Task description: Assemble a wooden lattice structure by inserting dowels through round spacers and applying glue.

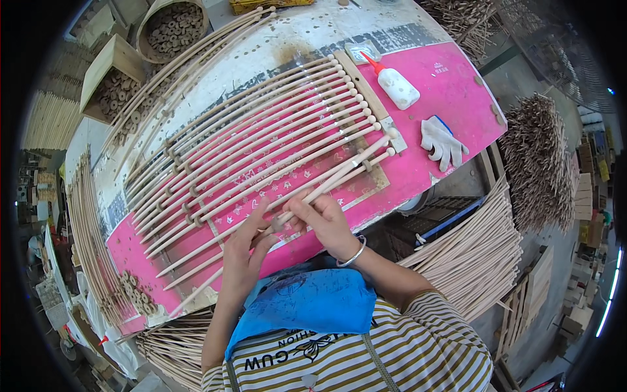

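Note:
Several pale wooden sticks with round ball ends (361, 104) lie side by side on the pink tabletop, slanting from lower left to upper right. Small brown wooden rings (189, 208) sit around several of them. At the near edge of the row, my right hand (321, 221) pinches a wooden stick (343, 175) with thumb and fingers. My left hand (247, 251) curls round the same stick just to the left, its fingertips close to the right hand's. A small brownish piece shows between the hands, partly covered by fingers; its kind is unclear.
A white glue bottle with a red nozzle (397, 88) and a white glove (444, 144) lie at right. A wooden stop bar (366, 91) borders the ball ends. Loose rings (136, 294) lie at left; a round tub (171, 29) holds more. Stick bundles (467, 251) stand around the table.

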`<state>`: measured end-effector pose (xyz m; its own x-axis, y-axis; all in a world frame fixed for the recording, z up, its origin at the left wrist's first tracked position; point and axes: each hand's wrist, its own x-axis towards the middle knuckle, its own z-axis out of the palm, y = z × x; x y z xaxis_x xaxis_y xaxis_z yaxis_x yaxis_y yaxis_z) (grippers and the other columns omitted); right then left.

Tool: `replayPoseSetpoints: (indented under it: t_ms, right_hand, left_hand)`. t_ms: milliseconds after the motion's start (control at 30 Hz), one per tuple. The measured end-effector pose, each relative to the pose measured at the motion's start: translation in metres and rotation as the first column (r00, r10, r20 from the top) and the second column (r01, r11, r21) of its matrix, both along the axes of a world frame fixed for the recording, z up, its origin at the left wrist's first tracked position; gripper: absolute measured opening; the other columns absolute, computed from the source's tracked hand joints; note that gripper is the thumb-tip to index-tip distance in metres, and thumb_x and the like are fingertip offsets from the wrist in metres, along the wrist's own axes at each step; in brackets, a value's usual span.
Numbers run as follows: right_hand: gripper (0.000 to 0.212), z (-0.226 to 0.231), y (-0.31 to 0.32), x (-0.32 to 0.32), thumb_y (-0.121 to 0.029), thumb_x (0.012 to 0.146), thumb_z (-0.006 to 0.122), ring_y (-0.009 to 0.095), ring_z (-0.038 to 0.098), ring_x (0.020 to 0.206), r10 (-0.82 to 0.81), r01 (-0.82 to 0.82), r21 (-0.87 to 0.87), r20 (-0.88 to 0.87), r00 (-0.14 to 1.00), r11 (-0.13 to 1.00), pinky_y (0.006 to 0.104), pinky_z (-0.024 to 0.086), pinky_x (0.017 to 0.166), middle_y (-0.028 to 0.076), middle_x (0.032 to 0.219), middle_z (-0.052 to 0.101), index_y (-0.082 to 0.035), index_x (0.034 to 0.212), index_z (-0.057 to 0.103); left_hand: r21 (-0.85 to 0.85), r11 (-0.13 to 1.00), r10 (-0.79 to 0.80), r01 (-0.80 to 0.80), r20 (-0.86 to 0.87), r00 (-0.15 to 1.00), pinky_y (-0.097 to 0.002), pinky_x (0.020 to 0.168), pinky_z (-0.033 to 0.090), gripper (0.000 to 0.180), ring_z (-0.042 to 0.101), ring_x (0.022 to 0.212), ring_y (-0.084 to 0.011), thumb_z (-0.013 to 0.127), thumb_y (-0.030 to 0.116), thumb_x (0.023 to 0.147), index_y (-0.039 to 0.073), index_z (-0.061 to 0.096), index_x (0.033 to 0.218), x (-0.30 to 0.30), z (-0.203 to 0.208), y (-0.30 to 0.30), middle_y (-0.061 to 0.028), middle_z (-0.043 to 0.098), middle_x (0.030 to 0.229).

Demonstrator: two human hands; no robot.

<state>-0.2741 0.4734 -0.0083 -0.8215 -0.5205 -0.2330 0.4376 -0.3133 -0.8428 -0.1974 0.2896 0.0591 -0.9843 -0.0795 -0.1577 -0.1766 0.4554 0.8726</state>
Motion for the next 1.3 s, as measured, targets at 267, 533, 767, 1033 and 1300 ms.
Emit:
replayPoseSetpoints:
  t_ms: [267, 533, 767, 1033, 1300]
  right_hand:
    - [0.035, -0.013, 0.003, 0.009, -0.015, 0.102, 0.072, 0.005, 0.064, 0.085, 0.15, -0.144, -0.107, 0.052, 0.987, 0.984, 0.0232, 0.054, 0.073, 0.004, 0.104, 0.074, -0.004, 0.135, 0.066]
    - [0.029, 0.001, 0.053, -0.032, -0.014, 0.101, 0.074, 0.006, 0.067, 0.087, -0.106, 0.106, -0.001, -0.036, 0.994, 0.994, 0.0222, 0.054, 0.073, 0.001, 0.101, 0.075, -0.003, 0.127, 0.072]
    - [0.031, -0.01, 0.072, -0.041, -0.021, 0.101, 0.074, 0.008, 0.063, 0.076, -0.183, 0.187, 0.125, -0.043, 0.982, 0.974, 0.024, 0.054, 0.071, 0.001, 0.09, 0.068, -0.002, 0.125, 0.071]
    - [0.036, 0.012, 0.08, -0.036, -0.026, 0.101, 0.075, 0.007, 0.061, 0.071, -0.133, 0.132, 0.029, 0.039, 0.99, 0.991, 0.0232, 0.051, 0.065, 0.0, 0.087, 0.065, -0.003, 0.128, 0.067]
    - [0.032, 0.009, 0.103, -0.029, -0.025, 0.101, 0.073, 0.006, 0.062, 0.07, -0.127, 0.121, 0.134, 0.036, 0.991, 0.983, 0.022, 0.05, 0.062, -0.001, 0.086, 0.066, -0.003, 0.124, 0.069]
  left_hand:
    - [0.058, 0.998, 0.009, -0.009, 0.003, 1.0, -0.0289, 0.08, 0.054, 0.061, 0.065, 0.085, -0.0143, 0.065, -0.002, 0.101, 0.007, 0.049, 0.159, 0.002, -0.004, 0.005, -0.0093, 0.071, 0.093]
    - [0.136, 0.989, 0.05, -0.062, 0.089, 0.995, -0.0235, 0.071, 0.049, 0.054, 0.058, 0.076, -0.0095, 0.067, -0.001, 0.099, 0.006, 0.058, 0.152, 0.024, -0.015, -0.021, -0.004, 0.069, 0.093]
    - [0.119, 0.991, 0.05, -0.059, 0.083, 0.995, -0.0244, 0.071, 0.048, 0.036, 0.06, 0.08, -0.0117, 0.069, 0.001, 0.098, 0.004, 0.072, 0.133, 0.029, -0.015, -0.026, -0.0054, 0.068, 0.093]
    - [-0.003, 1.0, 0.025, -0.025, 0.07, 0.997, -0.027, 0.075, 0.05, 0.028, 0.064, 0.085, -0.0162, 0.07, -0.001, 0.095, 0.001, 0.076, 0.123, 0.022, -0.008, -0.023, -0.0096, 0.07, 0.094]
    - [-0.061, 0.998, -0.014, 0.014, 0.002, 1.0, -0.0302, 0.077, 0.053, 0.027, 0.069, 0.088, -0.0201, 0.068, -0.003, 0.095, 0.0, 0.076, 0.121, 0.024, -0.022, -0.011, -0.0125, 0.073, 0.099]
